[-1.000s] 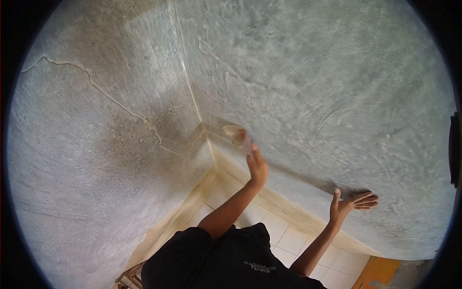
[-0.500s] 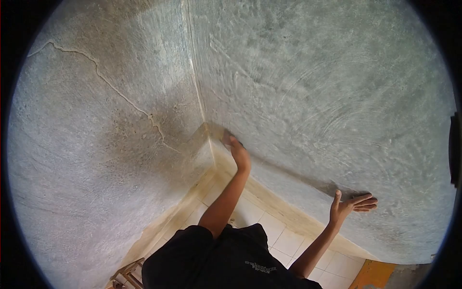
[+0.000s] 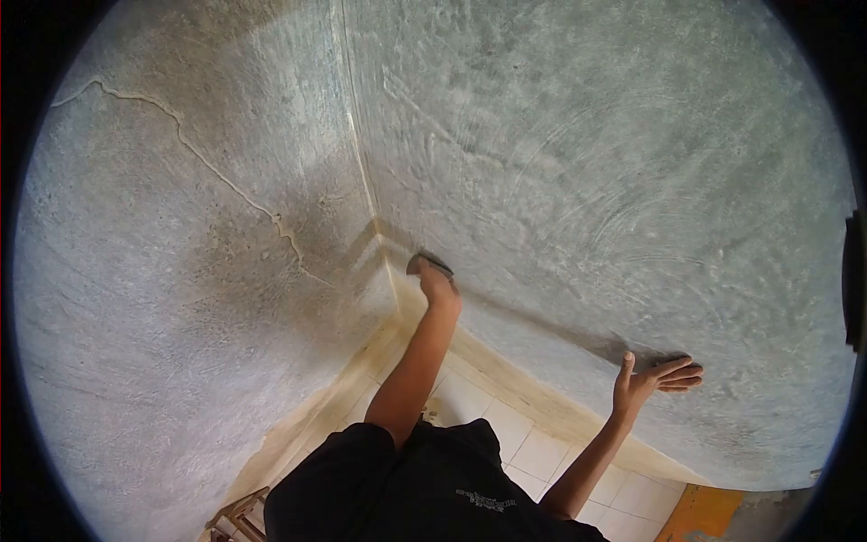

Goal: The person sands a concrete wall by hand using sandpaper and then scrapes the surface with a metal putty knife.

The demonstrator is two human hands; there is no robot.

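My left hand (image 3: 440, 289) is closed on a piece of dark sandpaper (image 3: 415, 264), a thin bent sheet, and holds it against the grey-green right wall (image 3: 578, 163) just beside the corner. The fingers are partly hidden behind the back of the hand. Farther right, my right hand (image 3: 643, 383) rests on the same wall with its thumb up and fingers stretched out. Nothing is in it. Swirling scratch marks cover the wall's surface above both hands.
The left wall (image 3: 135, 316) meets the right one at a pale corner line and carries a long raised crack (image 3: 203, 155). White floor tiles (image 3: 470, 402) lie below. A wooden frame (image 3: 239, 519) stands lower left, an orange panel (image 3: 700, 513) lower right.
My left hand has shifted slightly down and left on the wall with the sandpaper, which now shows more clearly. My right hand stays almost in place, fingers still spread.
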